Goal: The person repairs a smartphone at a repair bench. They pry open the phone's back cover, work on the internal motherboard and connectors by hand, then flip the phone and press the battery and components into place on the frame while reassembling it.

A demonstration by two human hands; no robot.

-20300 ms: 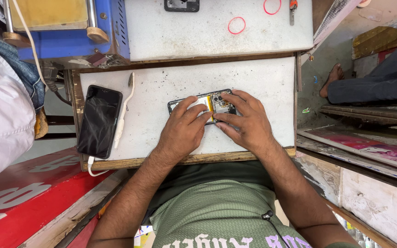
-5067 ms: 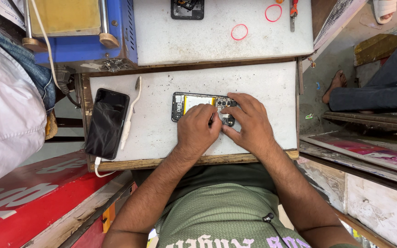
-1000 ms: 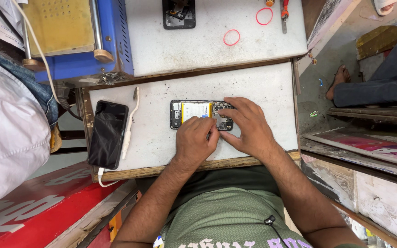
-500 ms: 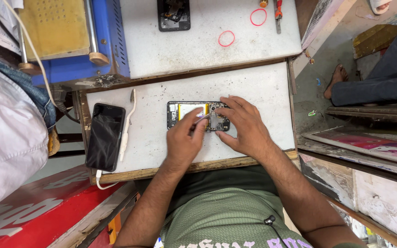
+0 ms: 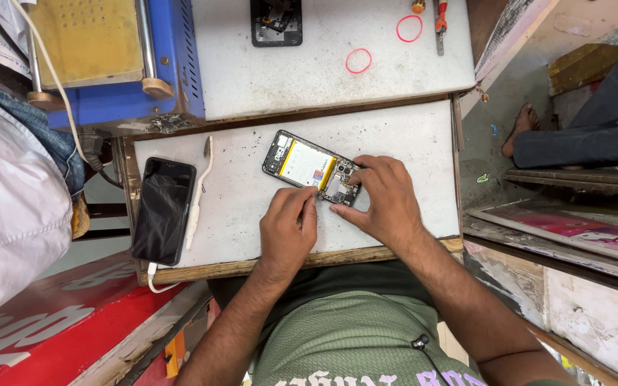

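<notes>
A scuffed white work board (image 5: 252,193) lies across the person's lap, keeping the job close. On its left edge rests a black phone (image 5: 164,210) on a white cable, out of the way. At centre lies an opened phone with a yellow-edged battery (image 5: 311,169). The right hand (image 5: 388,200) pinches its near end, steadying it. The left hand (image 5: 289,229), fingers curled, touches the near edge; any tool is hidden.
</notes>
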